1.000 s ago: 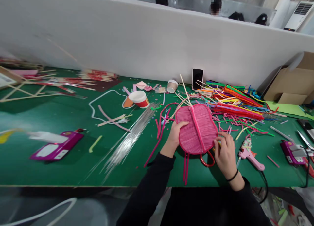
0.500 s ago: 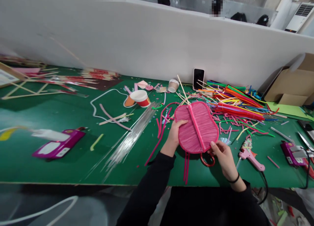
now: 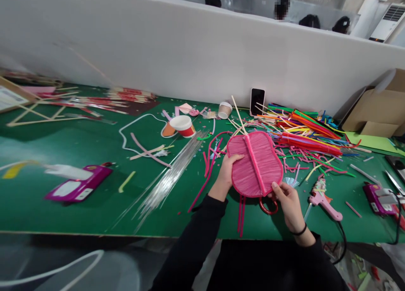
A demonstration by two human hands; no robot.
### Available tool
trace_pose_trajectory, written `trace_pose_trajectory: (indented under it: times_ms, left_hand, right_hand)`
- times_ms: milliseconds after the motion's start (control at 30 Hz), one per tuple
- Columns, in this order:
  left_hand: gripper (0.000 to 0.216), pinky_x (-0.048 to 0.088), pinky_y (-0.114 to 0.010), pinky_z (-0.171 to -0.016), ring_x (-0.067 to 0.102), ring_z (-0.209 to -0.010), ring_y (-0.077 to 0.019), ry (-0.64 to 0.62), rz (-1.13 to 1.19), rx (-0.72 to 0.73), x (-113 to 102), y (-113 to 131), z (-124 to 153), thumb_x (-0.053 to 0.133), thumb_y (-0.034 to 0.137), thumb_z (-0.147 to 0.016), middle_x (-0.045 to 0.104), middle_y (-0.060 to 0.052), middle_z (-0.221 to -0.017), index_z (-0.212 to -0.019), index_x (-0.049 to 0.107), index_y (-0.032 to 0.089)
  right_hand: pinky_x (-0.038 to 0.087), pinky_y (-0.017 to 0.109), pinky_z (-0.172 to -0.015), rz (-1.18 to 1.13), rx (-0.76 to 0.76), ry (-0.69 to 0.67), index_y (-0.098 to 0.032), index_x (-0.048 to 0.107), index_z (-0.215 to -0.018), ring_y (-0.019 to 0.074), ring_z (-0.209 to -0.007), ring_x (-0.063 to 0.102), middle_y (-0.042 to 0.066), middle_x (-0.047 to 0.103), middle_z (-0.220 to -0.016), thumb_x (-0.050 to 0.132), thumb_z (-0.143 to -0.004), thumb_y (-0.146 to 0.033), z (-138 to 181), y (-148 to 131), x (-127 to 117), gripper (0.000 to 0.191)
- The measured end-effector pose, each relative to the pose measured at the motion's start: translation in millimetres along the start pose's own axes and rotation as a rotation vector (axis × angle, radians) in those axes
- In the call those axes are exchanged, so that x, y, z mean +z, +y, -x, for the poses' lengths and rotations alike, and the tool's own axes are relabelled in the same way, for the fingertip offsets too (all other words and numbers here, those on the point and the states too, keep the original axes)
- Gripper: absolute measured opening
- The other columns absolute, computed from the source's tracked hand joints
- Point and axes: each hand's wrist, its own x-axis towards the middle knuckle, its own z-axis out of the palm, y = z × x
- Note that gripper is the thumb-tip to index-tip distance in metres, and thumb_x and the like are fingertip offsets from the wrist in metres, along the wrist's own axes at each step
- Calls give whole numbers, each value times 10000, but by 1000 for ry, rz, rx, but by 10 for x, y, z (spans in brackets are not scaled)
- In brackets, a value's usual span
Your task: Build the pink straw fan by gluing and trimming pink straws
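A pink hand fan (image 3: 240, 168) with a wavy outline is held tilted above the green table. A thick fuzzy pink rib runs down its middle, and a pale wooden stick (image 3: 238, 114) shows beyond the upper end. My left hand (image 3: 225, 173) is closed on the left edge, thumb on the face and the other fingers hidden behind. At the lower right edge, by the rib's bottom end, my right hand (image 3: 286, 200) pinches the fan. Red-handled scissors (image 3: 268, 211) lie partly hidden under it. Two pink pipe cleaners (image 3: 241, 219) stick out below.
Right of my hands lies a pink glue gun (image 3: 325, 204) with a black cord. Colourful pipe cleaners (image 3: 310, 141) are heaped behind it, near a phone (image 3: 257, 101). Clear thin rods (image 3: 167, 181), a paper cup (image 3: 182, 126) and a purple power strip (image 3: 79, 183) are to the left.
The whole view has shifted slightly. Both hands keep the same hold on the fan, which shows almost no movement.
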Motion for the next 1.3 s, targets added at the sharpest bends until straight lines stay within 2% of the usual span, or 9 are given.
trace_pose_trajectory:
  times_ms: [167,400,633,800,933,1133,1300]
  left_hand:
    - [425,548,-386,-811,707,-806,-238,-4,6,23,1,-1,-6,788,184,-530,719,12,-796,-935,660,176]
    - [393,539,-369,-820,699,-808,-219,-21,6,65,-14,-30,-19,778,169,-538,737,4,-886,-910,653,184]
    - [410,536,-355,-767,678,-707,-193,4,-2,30,-27,-25,-31,782,192,-538,720,13,-803,-927,652,175]
    - [359,527,-353,-715,664,-653,-194,45,-12,-10,-21,-8,-37,784,209,-521,696,22,-721,-850,646,170]
    - [362,531,-343,-707,670,-669,-196,38,-12,-19,-1,-12,-38,781,203,-520,714,16,-745,-862,668,171]
    - [301,547,-326,-701,680,-682,-195,2,-3,-38,25,-8,-19,782,198,-521,730,7,-751,-804,688,162]
    - [306,559,-334,-698,686,-673,-198,-9,4,-49,27,4,1,793,184,-510,733,10,-735,-798,689,165]
  right_hand:
    - [444,237,-523,9,14,-23,-185,653,-722,139,-568,610,12,667,-603,738,-697,-639,11,9,15,462]
    - [404,221,-438,19,35,-43,-178,642,-719,110,-449,549,4,639,-530,717,-683,-686,46,5,88,515]
    - [343,188,-390,6,44,-81,-168,616,-735,87,-422,519,16,651,-544,687,-717,-689,52,11,96,526]
    - [366,198,-394,-30,53,-159,-173,637,-814,83,-413,495,0,656,-565,709,-716,-661,71,66,110,503]
    - [371,199,-407,-46,59,-165,-178,629,-810,82,-408,493,-11,637,-536,712,-708,-664,90,39,143,504]
    - [382,204,-431,-51,67,-184,-183,617,-767,89,-434,520,-10,633,-538,742,-684,-645,125,3,171,485]
    - [422,210,-459,-43,77,-217,-184,633,-800,120,-520,609,0,671,-624,771,-688,-585,109,9,115,438]
